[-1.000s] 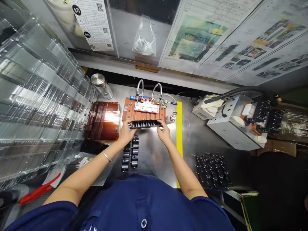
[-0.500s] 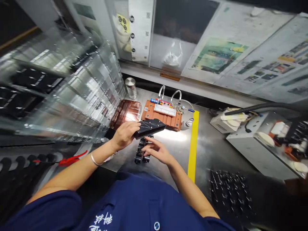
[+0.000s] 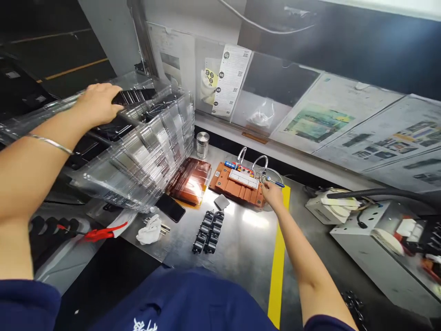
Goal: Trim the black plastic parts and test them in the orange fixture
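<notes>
My left hand [image 3: 99, 103] reaches over the stack of clear plastic trays [image 3: 148, 142]. Its fingers are closed on a black ribbed plastic part [image 3: 138, 95] at the top of the stack. My right hand [image 3: 272, 195] is at the right end of a reddish-brown block fixture [image 3: 237, 191], its fingers drawn together; what they hold, if anything, is hidden. Beside those fingers lies a tool with a blue handle [image 3: 277, 183]. A white perforated plate [image 3: 244, 179] sits on the fixture. Two rows of small black parts [image 3: 208, 232] lie on the metal bench in front.
A metal-lidded jar [image 3: 202, 145], an amber tray [image 3: 193, 179], a phone [image 3: 171, 208], a grey square piece [image 3: 221, 202] and a crumpled white cloth [image 3: 150, 230] surround the work spot. Yellow tape [image 3: 278, 262] crosses the bench. Grey machine boxes [image 3: 372, 243] stand on the right.
My left hand has carried the black part from above the bench up left to the tray stack. My right hand has moved from the small black parts to the fixture's right end. The view has shifted.
</notes>
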{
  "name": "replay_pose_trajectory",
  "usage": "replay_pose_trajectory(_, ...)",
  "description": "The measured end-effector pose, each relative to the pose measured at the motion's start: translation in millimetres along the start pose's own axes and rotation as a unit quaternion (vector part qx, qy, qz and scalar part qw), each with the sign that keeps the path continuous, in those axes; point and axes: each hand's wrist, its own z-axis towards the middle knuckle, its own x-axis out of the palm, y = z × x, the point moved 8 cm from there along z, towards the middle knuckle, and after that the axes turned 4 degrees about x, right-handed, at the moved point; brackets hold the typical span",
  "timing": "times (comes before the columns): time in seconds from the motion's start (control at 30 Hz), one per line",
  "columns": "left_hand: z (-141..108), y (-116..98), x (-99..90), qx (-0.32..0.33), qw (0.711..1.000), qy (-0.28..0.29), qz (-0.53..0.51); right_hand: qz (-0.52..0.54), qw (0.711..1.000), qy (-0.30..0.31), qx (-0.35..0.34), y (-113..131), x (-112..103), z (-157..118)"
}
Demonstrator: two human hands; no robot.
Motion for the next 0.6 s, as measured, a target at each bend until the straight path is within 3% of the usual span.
replay_pose_trajectory(0.1,-22.6,-38.4,4.1,0.108,0.994,0.032,-0.010,-0.070,0.996,-0.024,0.052,-24.9,-16.2,31.8)
replay_pose_trajectory(0.2,-80.9,-102.1,13.5,0.121,0.989,0.078,0.007,-0.099,0.991,-0.009,0.088,-47.9,-13.4,52.2)
replay_pose_trajectory(0.27,-128.9,-133.6,47.0,0.082,0.985,0.147,-0.035,-0.114,0.988,0.015,0.102,-56.5,-5.8,61.1)
replay_pose_trajectory(0.33,-184.1,-133.7,110.6,-0.059,0.950,0.283,-0.115,-0.128,0.985,0.035,0.111,-59.3,1.3,67.5)
replay_pose_trajectory(0.37,-214.2,-124.5,144.0,-0.162,0.914,0.332,-0.167,-0.136,0.983,0.041,0.117,-59.2,4.0,69.9)
replay_pose_trajectory(0.4,-246.3,-111.4,175.2,-0.292,0.860,0.357,-0.220,-0.145,0.981,0.044,0.123,-58.4,5.9,71.6)
replay_pose_trajectory(0.43,-277.8,-99.2,201.4,-0.430,0.789,0.339,-0.279,-0.154,0.978,0.046,0.131,-57.4,7.3,72.5)
replay_pose_trajectory(0.47,-307.2,-98.1,227.7,-0.532,0.697,0.330,-0.349,-0.164,0.976,0.047,0.139,-56.2,8.3,72.9)
replay_pose_trajectory(0.5,-330.0,-102.9,249.7,-0.601,0.618,0.319,-0.394,-0.173,0.973,0.046,0.145,-54.7,8.8,72.7)
replay_pose_trajectory(0.57,-352.7,-124.2,283.5,-0.647,0.534,0.316,-0.444,-0.191,0.969,0.038,0.149,-51.0,8.1,71.4)
replay_pose_trajectory(0.6,-357.1,-137.9,296.0,-0.655,0.511,0.314,-0.460,-0.200,0.968,0.032,0.147,-48.9,6.7,70.4)
